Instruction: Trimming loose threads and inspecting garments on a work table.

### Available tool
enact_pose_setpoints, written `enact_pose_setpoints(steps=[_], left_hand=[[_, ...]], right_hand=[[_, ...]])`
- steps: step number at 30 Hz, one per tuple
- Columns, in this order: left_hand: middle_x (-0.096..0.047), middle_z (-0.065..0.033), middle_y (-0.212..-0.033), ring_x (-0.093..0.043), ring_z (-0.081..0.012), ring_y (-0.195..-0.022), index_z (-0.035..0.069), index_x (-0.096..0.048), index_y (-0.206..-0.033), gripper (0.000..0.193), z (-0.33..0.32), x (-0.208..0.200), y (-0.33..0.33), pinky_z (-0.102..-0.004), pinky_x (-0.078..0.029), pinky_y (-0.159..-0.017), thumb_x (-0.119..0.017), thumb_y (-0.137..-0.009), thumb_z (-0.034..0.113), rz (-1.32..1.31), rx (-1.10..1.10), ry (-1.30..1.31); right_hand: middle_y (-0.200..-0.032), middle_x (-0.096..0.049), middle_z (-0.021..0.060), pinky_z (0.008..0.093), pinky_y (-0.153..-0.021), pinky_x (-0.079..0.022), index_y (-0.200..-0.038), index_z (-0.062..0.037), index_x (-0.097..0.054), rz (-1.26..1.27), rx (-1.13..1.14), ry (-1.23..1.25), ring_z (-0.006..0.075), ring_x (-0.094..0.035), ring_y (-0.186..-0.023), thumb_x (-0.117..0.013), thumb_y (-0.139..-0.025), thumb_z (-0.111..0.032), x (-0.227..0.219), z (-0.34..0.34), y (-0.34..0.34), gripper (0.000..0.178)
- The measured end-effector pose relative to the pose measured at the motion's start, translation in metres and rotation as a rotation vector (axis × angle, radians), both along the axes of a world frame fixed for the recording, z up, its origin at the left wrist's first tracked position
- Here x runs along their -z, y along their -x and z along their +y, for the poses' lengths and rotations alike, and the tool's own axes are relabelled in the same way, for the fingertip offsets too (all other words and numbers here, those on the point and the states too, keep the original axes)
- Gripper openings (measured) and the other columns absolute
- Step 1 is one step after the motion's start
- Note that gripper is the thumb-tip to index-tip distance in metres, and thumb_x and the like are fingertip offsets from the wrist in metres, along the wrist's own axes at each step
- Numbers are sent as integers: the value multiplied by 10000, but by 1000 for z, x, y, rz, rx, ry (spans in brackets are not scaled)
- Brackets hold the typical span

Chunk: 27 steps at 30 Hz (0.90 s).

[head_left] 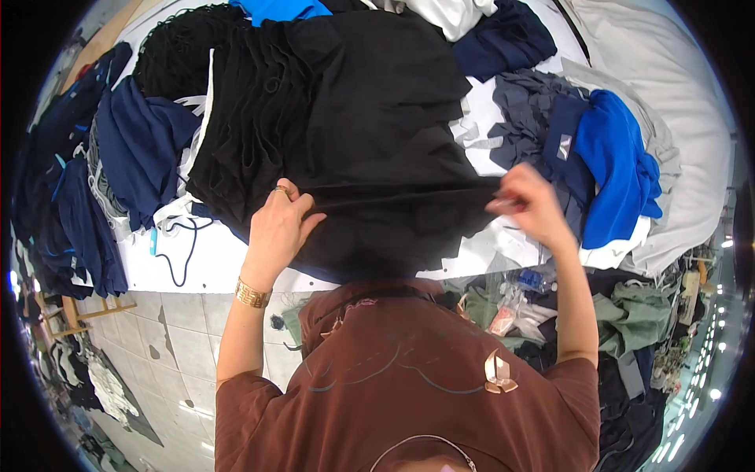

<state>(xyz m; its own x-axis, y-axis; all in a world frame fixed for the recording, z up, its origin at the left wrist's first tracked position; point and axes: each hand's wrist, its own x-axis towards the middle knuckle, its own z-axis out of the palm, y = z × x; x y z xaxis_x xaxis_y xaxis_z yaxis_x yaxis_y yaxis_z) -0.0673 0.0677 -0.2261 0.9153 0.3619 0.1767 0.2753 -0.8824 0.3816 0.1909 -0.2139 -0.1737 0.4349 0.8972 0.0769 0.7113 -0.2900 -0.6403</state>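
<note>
A broad black cloth (377,102) lies over the table before me, its right edge uneven. My left hand (277,230) grips the cloth near its front left, fingers bent onto it and the thumb a little apart. Farther right, my right hand (531,204) is closed on the cloth's right edge and smeared by motion. Between the two hands the cloth is drawn taut in a straight fold. Something reddish shows at the right fingertips, too blurred to name. Left of the smooth part, black layers (252,118) lie in wavy folds.
Navy garments (141,149) hang over the table's left side, near a dark cord (185,259). On the right lie grey scraps (523,110) and a bright blue garment (617,169). Pale sheeting (668,94) covers the far right. Green cloth (641,315) is heaped below the table edge.
</note>
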Motion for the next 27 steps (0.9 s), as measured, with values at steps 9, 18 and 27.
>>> enact_pose_setpoints(steps=[9,18,27], left_hand=[[-643,-120,-824,-627,-258,-728,25,-522,-689,321,-49,-87,-28,-306,-500,-639,-831,-616,76,-549,223,530],[-596,-65,-784,-531,-96,-610,24,-541,-892,264,-1,-26,-24,-210,-383,-481,-754,-757,98,-621,-577,337],[-595,-192,-1020,-609,-220,-865,11,-468,-1199,360,59,0,4,-294,-493,-715,-611,-904,160,-460,-816,238]], right_hand=[[-830,-556,2,184,-560,-383,-1010,-24,-562,-448,512,-168,51,-473,-678,-512,-963,-148,-162,18,-93,142],[-912,-649,175,380,-703,-496,-1050,-58,-621,-712,-280,-17,346,-621,-819,-539,-883,-138,-109,327,-111,203],[-1181,-597,131,440,-848,-482,-1246,-202,-566,-240,-520,70,321,-605,-1021,-555,-874,-228,34,497,-46,373]])
